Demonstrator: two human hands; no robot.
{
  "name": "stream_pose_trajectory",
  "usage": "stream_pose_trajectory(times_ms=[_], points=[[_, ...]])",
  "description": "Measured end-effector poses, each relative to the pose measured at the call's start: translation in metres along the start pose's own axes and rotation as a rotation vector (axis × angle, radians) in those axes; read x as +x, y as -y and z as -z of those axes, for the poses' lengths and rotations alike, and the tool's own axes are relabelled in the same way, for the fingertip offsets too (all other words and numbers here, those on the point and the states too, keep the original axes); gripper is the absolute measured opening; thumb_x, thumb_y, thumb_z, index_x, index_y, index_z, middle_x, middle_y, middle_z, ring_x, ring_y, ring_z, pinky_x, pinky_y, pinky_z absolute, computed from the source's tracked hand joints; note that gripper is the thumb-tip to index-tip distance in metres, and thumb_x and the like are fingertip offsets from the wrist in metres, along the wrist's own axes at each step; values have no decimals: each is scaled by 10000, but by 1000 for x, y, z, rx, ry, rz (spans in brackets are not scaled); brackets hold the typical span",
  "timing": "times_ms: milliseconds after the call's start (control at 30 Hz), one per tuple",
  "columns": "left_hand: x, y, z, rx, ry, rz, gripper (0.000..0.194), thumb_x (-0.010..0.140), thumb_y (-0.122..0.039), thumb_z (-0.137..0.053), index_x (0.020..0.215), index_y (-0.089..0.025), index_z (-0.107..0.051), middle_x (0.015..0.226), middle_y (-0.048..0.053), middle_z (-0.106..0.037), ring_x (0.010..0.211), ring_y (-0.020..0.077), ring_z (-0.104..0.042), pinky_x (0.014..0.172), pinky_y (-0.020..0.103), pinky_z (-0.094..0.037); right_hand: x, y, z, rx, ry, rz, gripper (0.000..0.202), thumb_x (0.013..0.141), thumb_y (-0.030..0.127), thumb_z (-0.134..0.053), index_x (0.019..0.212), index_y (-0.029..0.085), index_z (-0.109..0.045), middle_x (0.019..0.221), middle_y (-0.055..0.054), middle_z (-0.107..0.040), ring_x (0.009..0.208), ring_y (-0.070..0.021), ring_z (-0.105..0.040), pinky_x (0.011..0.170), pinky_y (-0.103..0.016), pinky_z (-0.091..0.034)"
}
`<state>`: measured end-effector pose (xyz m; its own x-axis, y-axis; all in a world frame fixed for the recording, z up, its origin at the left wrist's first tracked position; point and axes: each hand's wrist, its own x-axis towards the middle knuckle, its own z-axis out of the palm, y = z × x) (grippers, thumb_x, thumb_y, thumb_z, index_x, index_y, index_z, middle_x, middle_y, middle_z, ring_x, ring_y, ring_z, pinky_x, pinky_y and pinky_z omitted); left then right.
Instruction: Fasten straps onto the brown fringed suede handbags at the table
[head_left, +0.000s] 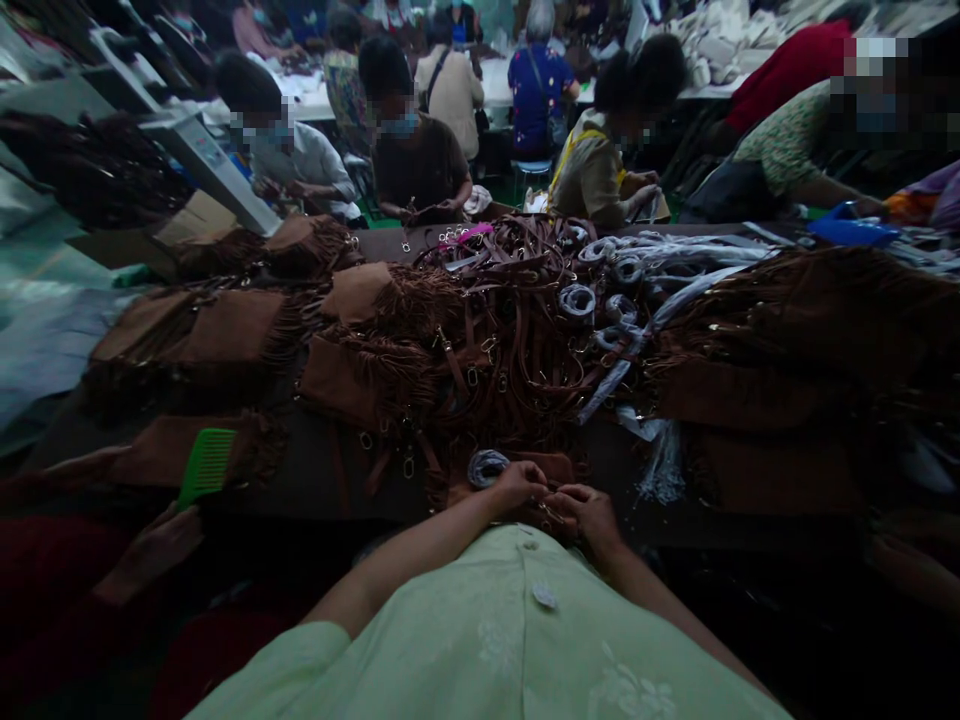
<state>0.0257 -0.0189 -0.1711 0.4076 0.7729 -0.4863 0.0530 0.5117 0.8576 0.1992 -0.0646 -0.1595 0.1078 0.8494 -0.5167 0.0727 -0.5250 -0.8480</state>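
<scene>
Both hands meet over a brown fringed bag (551, 467) at the near edge of the table. My left hand (519, 484) has its fingers bent in a pinch at small gold-coloured hardware; what exactly it grips is too small to name. Close on the right, my right hand (589, 508) pinches at the same hardware, its fingers also closed. A coiled grey strap (487, 468) lies on the bag beside my left hand. Brown straps with metal clasps (525, 350) are heaped just beyond.
Stacks of brown fringed bags (236, 328) stand at left, more bags (750, 390) at right. At the left edge a person's hand (161, 548) holds a green comb (208, 462). Grey wrapped straps (637, 300) lie mid-right. Several people sit across the table (300, 505).
</scene>
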Motion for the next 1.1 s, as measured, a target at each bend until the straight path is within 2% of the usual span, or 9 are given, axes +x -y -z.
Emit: stream_pose_trajectory(times_ms=[167, 367, 500, 600, 667, 733, 833, 967, 1100], points=[[-6, -7, -1, -50, -19, 42, 273, 531, -249, -745, 721, -107, -609, 614, -2, -595, 545, 98, -541, 555, 228, -428, -3, 15, -3, -130, 104, 30, 294, 553, 400, -732, 703, 147, -725, 694, -68, -698, 652, -195, -633, 600, -271, -494], [-7, -6, -1, -118, -103, 141, 358, 479, -282, -804, 733, -101, -628, 594, 5, -605, 521, 97, -542, 525, 219, -414, -2, 24, -13, -153, 49, 112, 299, 572, 422, -722, 703, 153, -723, 694, -72, -692, 648, -200, -627, 574, -274, -488], [-8, -3, 1, -272, -36, 195, 424, 476, -327, -822, 780, -104, -627, 627, 29, -628, 535, 113, -572, 530, 227, -432, 3, 24, -18, -4, 28, 24, 341, 504, 400, -784, 735, 161, -704, 693, -56, -685, 610, -187, -621, 549, -276, -492], [-9, -1, 3, -339, 32, 214, 433, 467, -323, -831, 780, -108, -624, 640, 31, -634, 536, 114, -579, 531, 226, -436, 9, 16, -18, 100, 101, -93, 379, 462, 399, -807, 725, 159, -677, 646, -27, -671, 573, -170, -613, 540, -269, -490], [-9, 0, 3, -361, 25, 229, 423, 455, -297, -837, 764, -108, -618, 628, 24, -631, 529, 110, -577, 533, 223, -435, 11, 11, -18, 130, 147, -140, 368, 473, 417, -799, 695, 155, -665, 604, -15, -658, 552, -162, -605, 520, -254, -475], [-9, 1, 4, -383, -6, 245, 411, 452, -275, -838, 751, -107, -610, 619, 19, -629, 533, 111, -581, 547, 227, -443, 11, 7, -20, 136, 137, -152, 368, 486, 427, -792, 701, 153, -674, 600, -15, -660, 547, -157, -603, 507, -240, -462], [-9, 3, 4, -391, -53, 256, 398, 456, -261, -834, 739, -104, -601, 609, 19, -628, 525, 111, -580, 547, 230, -446, 7, 8, -24, 133, 104, -163, 371, 498, 428, -785, 741, 162, -698, 632, -25, -680, 557, -155, -610, 501, -231, -459], [-9, 5, 5, -386, -45, 236, 407, 451, -259, -830, 748, -99, -602, 599, 24, -627, 514, 115, -579, 525, 224, -433, 2, 12, -25, 147, 147, -154, 362, 512, 401, -783, 775, 165, -706, 687, -53, -700, 609, -174, -639, 527, -238, -484], [-9, 5, 4, -402, -26, 224, 409, 466, -267, -818, 767, -100, -599, 629, 40, -642, 555, 129, -604, 555, 235, -448, 3, 6, -25, 218, 75, -172, 425, 472, 376, -807, 810, 159, -671, 677, -45, -696, 630, -199, -660, 558, -269, -513]])
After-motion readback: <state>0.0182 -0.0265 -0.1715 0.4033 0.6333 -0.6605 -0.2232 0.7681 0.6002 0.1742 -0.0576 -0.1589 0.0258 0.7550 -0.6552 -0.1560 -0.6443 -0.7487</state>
